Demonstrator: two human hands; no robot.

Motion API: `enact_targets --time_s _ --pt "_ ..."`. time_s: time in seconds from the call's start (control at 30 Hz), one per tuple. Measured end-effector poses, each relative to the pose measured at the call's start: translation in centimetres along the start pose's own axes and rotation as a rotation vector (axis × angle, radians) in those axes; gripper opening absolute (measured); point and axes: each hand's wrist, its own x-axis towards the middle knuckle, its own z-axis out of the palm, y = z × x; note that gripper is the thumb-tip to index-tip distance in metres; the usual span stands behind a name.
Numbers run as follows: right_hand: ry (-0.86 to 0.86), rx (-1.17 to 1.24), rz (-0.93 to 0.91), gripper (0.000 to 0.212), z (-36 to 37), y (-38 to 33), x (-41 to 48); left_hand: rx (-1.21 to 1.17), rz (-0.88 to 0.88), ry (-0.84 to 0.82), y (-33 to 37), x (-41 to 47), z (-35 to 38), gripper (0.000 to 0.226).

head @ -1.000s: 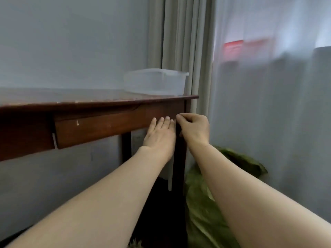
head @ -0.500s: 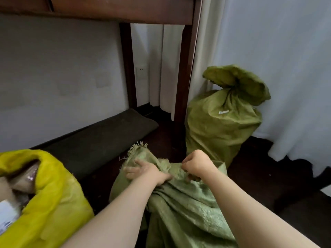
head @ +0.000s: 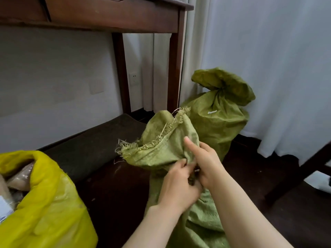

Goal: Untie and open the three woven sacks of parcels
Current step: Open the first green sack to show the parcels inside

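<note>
Your left hand point(head: 179, 185) and right hand point(head: 206, 165) meet at the gathered neck of the near green woven sack point(head: 161, 151), which stands on the dark floor point(head: 114, 190) directly in front of you.

- Left hand: fingers curled in against the bunched fabric, pinching it at the neck.
- Right hand: fingers wrapped round the same bunched neck, touching the left hand, with one digit standing straight up against the cloth.
- Whether a tie is still in place cannot be told; your hands hide that point.

Above the grasp, the sack's frayed mouth flops toward the left.

A second green woven sack point(head: 220, 120) stands just behind the first, beside the leg of the wooden table point(head: 114, 17) and against the white curtain point(head: 268, 68). Its neck is cinched shut and its top is folded over.

At lower left, a yellow woven sack point(head: 50, 203) stands open, with wrapped parcels point(head: 18, 178) showing in its mouth. A dark mat point(head: 89, 145) lies under the table along the wall.
</note>
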Motion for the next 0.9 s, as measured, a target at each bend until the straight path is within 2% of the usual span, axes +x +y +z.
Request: enact_targets --time_s 0.07,0.17,0.2,0.23,0.27,0.33,0.37,0.4,0.43,0.47,0.53,0.57,0.6,0.63,0.7,0.77,0.83,0.9 --pt "0.177 0.023 -0.067 0.013 -1.2 1.0 0.6 -0.096 0.026 0.025 0.7 -0.7 0.2 0.038" --pt "0.188 0.06 -0.049 0.028 -2.9 1.2 0.9 -0.056 0.06 0.387 1.4 0.2 -1.9 0.034" --pt "0.177 0.069 -0.036 0.031 -3.3 1.0 1.0 0.016 0.084 0.497 1.3 0.8 -2.8 0.039" --pt "0.165 0.075 -0.023 0.032 -3.7 0.9 1.2 0.102 0.068 0.532 1.2 1.4 -3.7 0.053" --pt "0.147 0.101 -0.01 0.033 -3.9 0.8 1.3 0.182 0.013 0.47 1.0 2.0 -4.7 0.076" --pt "0.115 0.201 0.036 0.036 -4.2 0.5 1.5 0.196 -0.174 0.146 0.3 2.9 -6.0 0.122" --pt "0.091 0.279 0.07 0.035 -4.4 0.5 1.7 0.147 -0.252 -0.003 0.1 2.8 -6.3 0.134" --pt "0.058 0.338 0.105 0.031 -4.5 0.4 1.7 0.117 -0.284 -0.117 -0.2 2.5 -6.1 0.136" --pt "0.036 0.323 0.143 0.026 -4.5 0.3 1.4 0.13 -0.275 -0.2 -0.1 2.0 -5.7 0.126" --pt "0.013 0.226 0.178 0.029 -4.4 -0.1 0.8 0.193 -0.233 -0.231 -0.2 1.5 -4.9 0.105" --pt "-0.051 -0.165 0.183 0.076 -4.4 -0.9 -0.2 0.325 -0.082 -0.121 -0.2 0.9 -3.5 0.067" --pt "-0.055 -0.376 0.174 0.096 -4.2 -1.3 -0.7 0.367 -0.011 -0.04 -0.1 0.7 -3.3 0.061" --pt "-0.077 -0.529 0.153 0.102 -3.9 -1.7 -1.5 0.386 0.031 0.008 0.1 0.6 -3.4 0.056" --pt "-0.12 -0.584 0.136 0.097 -3.4 -2.0 -2.0 0.379 0.07 0.018 0.2 0.5 -3.3 0.05" --pt "-0.193 -0.491 0.1 0.068 -2.9 -2.2 -2.2 0.375 0.167 -0.023 0.3 0.4 -2.7 0.042" --pt "-0.027 -0.267 0.064 0.036 -3.0 -1.5 -1.0 0.276 0.188 -0.125 0.6 0.1 -2.2 0.054" --pt "0.133 0.022 0.141 0.023 -3.6 -1.2 0.1 0.01 -0.017 -0.232 1.1 0.3 -2.4 0.073" --pt "0.153 0.328 0.265 0.022 -4.3 -1.3 0.4 -0.17 -0.239 -0.225 1.1 1.1 -3.4 0.074"
